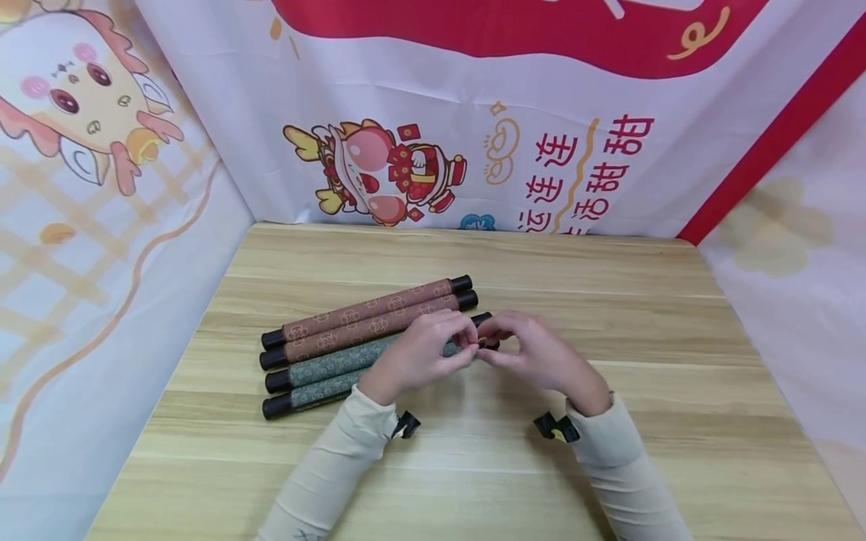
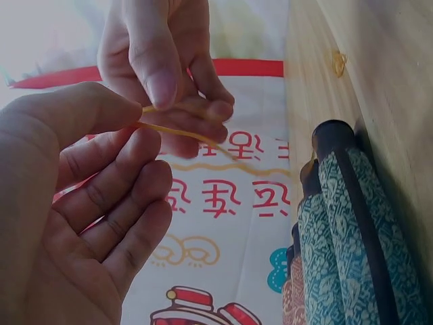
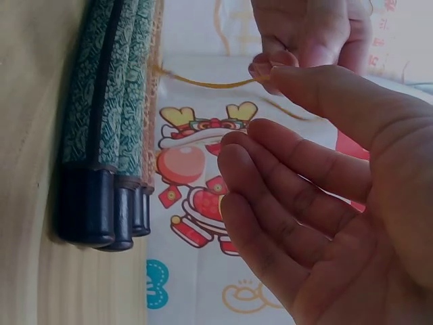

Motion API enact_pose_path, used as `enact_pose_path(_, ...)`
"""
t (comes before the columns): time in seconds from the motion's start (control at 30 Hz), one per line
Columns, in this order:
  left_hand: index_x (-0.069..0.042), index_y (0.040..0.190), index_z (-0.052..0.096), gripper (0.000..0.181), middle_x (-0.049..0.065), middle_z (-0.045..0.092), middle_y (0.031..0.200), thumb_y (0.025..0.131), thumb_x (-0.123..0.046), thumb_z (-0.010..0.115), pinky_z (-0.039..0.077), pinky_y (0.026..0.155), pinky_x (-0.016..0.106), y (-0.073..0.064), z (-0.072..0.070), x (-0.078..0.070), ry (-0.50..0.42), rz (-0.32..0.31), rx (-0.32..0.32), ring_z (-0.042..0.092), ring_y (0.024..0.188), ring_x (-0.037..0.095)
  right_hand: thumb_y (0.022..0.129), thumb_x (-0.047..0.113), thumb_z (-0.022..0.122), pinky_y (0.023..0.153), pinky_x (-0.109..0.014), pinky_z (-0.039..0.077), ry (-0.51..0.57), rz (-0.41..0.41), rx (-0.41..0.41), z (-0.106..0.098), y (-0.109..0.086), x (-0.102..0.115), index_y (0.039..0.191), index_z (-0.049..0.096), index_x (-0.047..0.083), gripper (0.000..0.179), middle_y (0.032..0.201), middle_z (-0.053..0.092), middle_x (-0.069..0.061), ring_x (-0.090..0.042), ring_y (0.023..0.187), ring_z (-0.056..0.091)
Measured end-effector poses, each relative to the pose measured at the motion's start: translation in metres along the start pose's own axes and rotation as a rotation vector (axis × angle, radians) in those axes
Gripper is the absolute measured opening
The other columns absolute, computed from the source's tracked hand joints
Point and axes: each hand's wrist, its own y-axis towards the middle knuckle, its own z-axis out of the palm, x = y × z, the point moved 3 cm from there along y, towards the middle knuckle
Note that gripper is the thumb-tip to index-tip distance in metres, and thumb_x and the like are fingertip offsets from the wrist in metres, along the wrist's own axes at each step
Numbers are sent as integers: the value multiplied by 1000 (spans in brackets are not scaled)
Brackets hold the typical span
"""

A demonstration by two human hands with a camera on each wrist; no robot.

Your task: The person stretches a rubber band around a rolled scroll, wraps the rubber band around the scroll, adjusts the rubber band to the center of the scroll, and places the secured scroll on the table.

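My left hand (image 1: 428, 346) pinches a thin yellow band (image 2: 183, 133) between thumb and index fingertip, its other fingers loosely bent. Facing it is my right hand (image 1: 541, 353), whose thumb tip reaches the left fingertips. A gap shows between right thumb and index finger in the right wrist view, with the band (image 3: 230, 84) passing nearby; its contact with the right fingers is unclear. Left of and partly beneath the hands lie two green patterned rolls (image 1: 331, 367) and, beyond them, two brown patterned rolls (image 1: 368, 302), all with black ends. The left hand hides part of the green rolls.
A small yellow loop (image 2: 339, 62) lies on the wooden table (image 1: 649, 421), close to the green rolls' ends. A printed cloth (image 1: 419, 83) with cartoon figures and red characters hangs at the table's far edge. More printed cloth (image 1: 81, 315) stands along the left side.
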Motion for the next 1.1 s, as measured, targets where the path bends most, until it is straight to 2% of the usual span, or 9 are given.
enact_pose_path(0.13,-14,95,67,6,-4,68,92,98,-12,72,57,80,22,1,2,-4,17,9,3,63,87,7,96,23,80,87,-31,61,-4,-3,10,3,1,1,112,77,16,17,105,76,5,-9,95,70)
enact_pose_path(0.3,-13,96,69,3,-3,69,92,98,-13,72,56,80,20,1,1,-3,17,13,-10,64,87,7,97,15,77,86,-33,63,18,-14,1,1,0,0,105,78,14,8,100,77,4,-8,92,71)
enact_pose_path(0.47,-14,97,69,4,-4,69,91,99,-12,71,59,80,26,-1,-5,4,12,-9,-35,65,85,7,99,13,74,85,-38,63,25,7,-15,-7,-4,-3,99,77,16,4,97,77,3,-9,91,71)
enact_pose_path(0.63,-13,98,70,3,-4,69,92,101,-12,68,60,79,30,-4,-9,13,6,-42,-39,64,86,7,100,17,73,85,-36,62,1,32,-53,-17,-8,-6,101,77,18,5,98,78,6,-9,91,71)
enact_pose_path(0.83,-13,99,70,4,-3,70,93,100,-11,67,60,79,33,-6,-12,21,2,-64,-56,65,86,8,100,17,73,84,-41,63,-2,16,-97,-26,-11,-5,103,78,13,7,98,78,3,-12,90,72)
enact_pose_path(0.97,-13,99,70,4,-3,70,92,100,-11,67,60,79,34,-5,-12,24,-1,-76,-49,65,86,9,100,17,73,82,-42,63,-3,15,-116,-30,-12,-5,103,78,12,7,98,78,1,-11,89,72)
enact_pose_path(1.1,-12,100,71,4,-3,70,93,101,-12,67,61,79,37,-5,-10,26,-5,-93,-33,66,86,9,101,18,73,80,-38,62,-4,31,-125,-32,-14,-5,102,77,16,5,97,78,1,-10,88,71)
